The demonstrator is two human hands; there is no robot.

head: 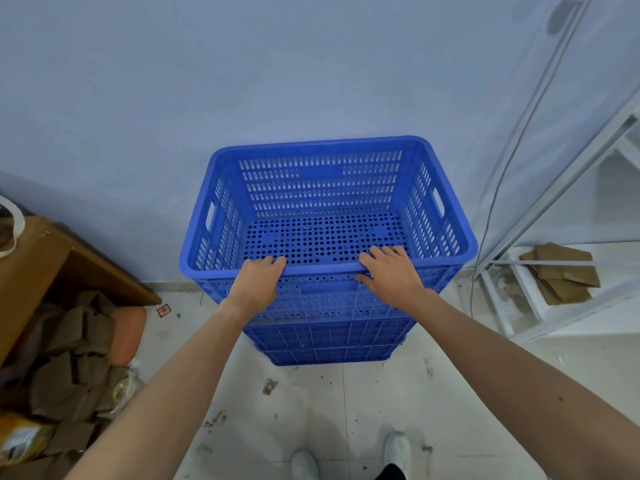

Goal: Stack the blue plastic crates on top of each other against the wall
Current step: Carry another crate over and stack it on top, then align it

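A: Where is the top crate (325, 202) now?

B: It sits on a stack of other blue crates (329, 337), and its far side is close to the pale wall (242, 74). I cannot tell if it touches the wall. The crate is empty, with holes in the bottom and slots in the sides.

A: And the hands?

B: Both are on the near rim of the top crate. The left hand (258, 278) has its fingers hooked over the rim to the inside, and the palm lies on the outer face. The right hand (393, 271) does the same a little to the right, with fingers spread over the rim and the thumb below on the outside. Neither hand is closed into a fist; they are half curled on the edge.

A: What is around the stack?

B: On the left stands a brown wooden table (45, 261), with crumpled paper bags (76, 362) under it. On the right is a white metal shelf (540, 271) with some folded brown paper (561, 275). The tile floor (346, 403) is dirty, and two white shoes (398, 448) show at the lower edge.
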